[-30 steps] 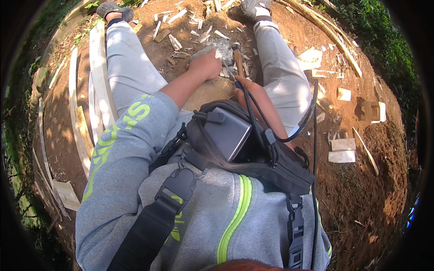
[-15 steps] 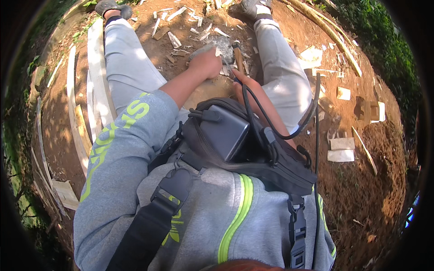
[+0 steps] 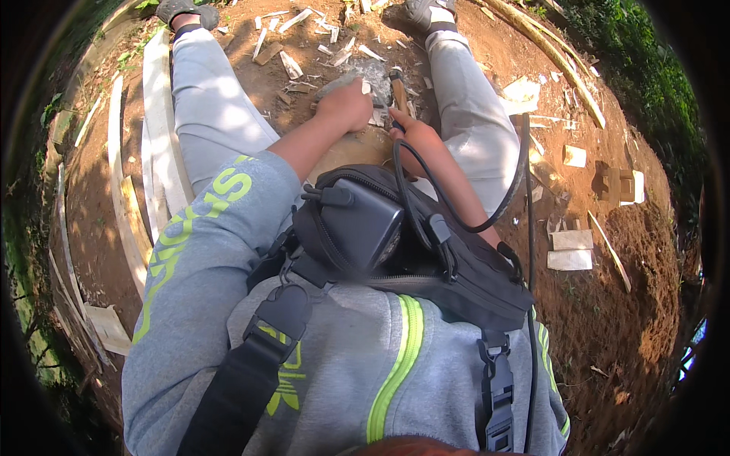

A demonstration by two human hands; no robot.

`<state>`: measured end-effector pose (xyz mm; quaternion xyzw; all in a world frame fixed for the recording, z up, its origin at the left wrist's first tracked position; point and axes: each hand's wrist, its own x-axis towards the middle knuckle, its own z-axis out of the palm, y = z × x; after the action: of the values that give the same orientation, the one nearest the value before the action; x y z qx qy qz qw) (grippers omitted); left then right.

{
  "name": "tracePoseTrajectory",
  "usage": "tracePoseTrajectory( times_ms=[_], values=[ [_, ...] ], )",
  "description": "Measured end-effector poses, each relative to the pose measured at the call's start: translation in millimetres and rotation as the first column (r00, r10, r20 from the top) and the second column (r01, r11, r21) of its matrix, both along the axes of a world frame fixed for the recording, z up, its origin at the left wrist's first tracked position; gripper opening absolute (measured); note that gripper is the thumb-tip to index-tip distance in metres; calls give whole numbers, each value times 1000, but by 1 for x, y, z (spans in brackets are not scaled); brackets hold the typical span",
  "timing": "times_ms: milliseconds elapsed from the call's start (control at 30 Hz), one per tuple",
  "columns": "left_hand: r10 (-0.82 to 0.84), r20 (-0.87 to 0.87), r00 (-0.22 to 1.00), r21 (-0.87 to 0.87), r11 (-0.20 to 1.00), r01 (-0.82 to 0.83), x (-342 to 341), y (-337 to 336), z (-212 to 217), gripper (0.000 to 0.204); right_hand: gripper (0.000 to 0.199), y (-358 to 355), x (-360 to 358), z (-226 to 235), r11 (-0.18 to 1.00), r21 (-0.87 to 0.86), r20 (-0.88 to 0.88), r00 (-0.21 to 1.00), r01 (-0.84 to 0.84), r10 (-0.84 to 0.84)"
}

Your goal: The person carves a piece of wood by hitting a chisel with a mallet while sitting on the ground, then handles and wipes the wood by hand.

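Observation:
In front of me, between my legs, my left hand [image 3: 348, 106] is closed, with a small pale piece [image 3: 366, 87] showing at its fingers. What the fingers grip is largely hidden. Beside it rests a grey stone [image 3: 372, 72]. My right hand [image 3: 417, 135] is closed around a thin tool with a dark handle [image 3: 396, 125]; its exact kind does not show. A hammer-like tool with a wooden handle [image 3: 400, 94] and a dark end lies just beyond my right fingers. Wood chips lie around the stone.
Long boards [image 3: 157, 114] lie along my left leg. Wood scraps [image 3: 290, 65] litter the ground ahead. To the right are wooden blocks [image 3: 576, 156], a thin stick [image 3: 610, 251] and a pole [image 3: 547, 45]. A black bag [image 3: 426, 285] with a looping cable [image 3: 456, 216] hangs at my waist.
My right hand has risen and moved slightly forward, nearer the wooden handle's end. The cable and bag have shifted a little left. My left hand stays almost in place.

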<state>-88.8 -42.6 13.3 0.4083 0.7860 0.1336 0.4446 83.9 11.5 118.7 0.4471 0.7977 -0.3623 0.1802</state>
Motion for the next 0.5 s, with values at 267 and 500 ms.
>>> tracePoseTrajectory(
  times_ms=[267,500],
  values=[
    [33,55,998,-15,999,-32,5,-2,0,66,55,-3,16,6,999,-44,0,1000,-12,12],
    [31,5,999,-10,999,-31,1,-4,2,65,55,-8,10,1,998,-62,-47,999,2,-5]
  ],
)
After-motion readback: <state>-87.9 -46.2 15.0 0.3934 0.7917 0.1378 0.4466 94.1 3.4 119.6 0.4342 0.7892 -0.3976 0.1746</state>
